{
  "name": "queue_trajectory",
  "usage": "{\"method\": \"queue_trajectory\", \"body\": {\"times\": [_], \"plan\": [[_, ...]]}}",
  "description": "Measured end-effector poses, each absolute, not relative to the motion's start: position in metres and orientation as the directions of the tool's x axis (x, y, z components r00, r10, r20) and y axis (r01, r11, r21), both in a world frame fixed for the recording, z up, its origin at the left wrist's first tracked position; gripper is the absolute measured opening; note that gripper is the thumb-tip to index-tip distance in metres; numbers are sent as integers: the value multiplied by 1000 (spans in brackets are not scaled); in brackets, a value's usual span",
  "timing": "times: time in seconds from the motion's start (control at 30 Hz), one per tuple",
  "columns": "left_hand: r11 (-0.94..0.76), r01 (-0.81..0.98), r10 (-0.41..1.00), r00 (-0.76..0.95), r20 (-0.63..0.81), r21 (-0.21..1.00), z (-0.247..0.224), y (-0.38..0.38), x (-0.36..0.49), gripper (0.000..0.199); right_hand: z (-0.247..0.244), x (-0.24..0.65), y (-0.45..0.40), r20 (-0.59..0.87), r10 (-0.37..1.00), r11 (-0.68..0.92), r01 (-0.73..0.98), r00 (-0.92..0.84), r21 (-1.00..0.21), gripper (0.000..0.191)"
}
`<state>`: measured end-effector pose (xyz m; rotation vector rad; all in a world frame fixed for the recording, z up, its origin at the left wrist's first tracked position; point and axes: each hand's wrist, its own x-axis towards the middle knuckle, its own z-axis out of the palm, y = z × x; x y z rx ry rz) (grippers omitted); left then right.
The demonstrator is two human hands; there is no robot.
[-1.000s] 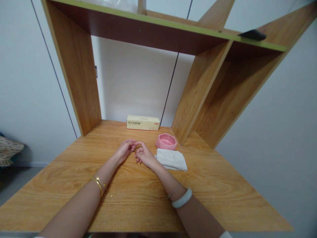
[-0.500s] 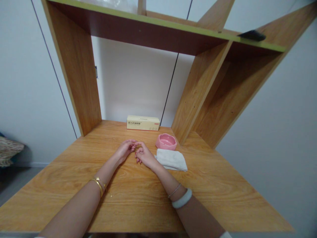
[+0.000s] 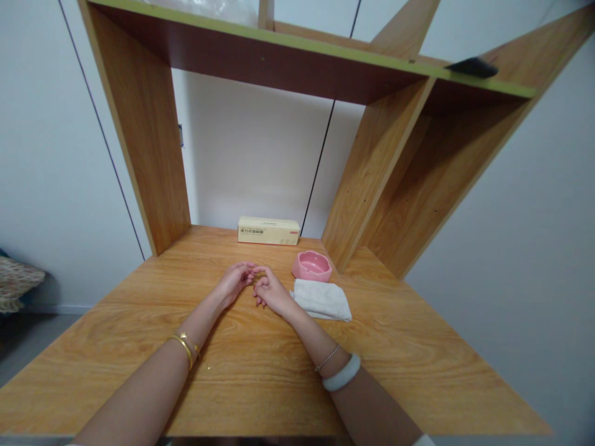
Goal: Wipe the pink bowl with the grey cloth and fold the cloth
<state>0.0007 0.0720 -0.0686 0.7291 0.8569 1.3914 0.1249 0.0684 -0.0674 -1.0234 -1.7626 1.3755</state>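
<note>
Both bare hands rest over the middle of the wooden desk, fingertips meeting or nearly so. My left hand is loosely curved, with nothing visible in it. The index finger of my right hand reaches toward the left fingertips while its other fingers curl loosely; no object shows in it. Right of my right hand lies a folded whitish cloth, close to the wrist. Just behind the cloth sits a pink faceted bowl. A cream box with printed lettering stands behind the hands, at the back of the desk.
The wooden desk has a tall panel on the left and upright dividers on the right. A green-edged shelf spans above, bearing a dark object and clear plastic. Patterned fabric is at far left.
</note>
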Motion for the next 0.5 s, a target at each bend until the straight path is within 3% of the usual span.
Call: {"method": "queue_trajectory", "body": {"times": [0.5], "plan": [[68,-515,996,-7,-84,855,-70,73,0,12,-67,125,68,24,883,121,177,-469,-977,42]]}}
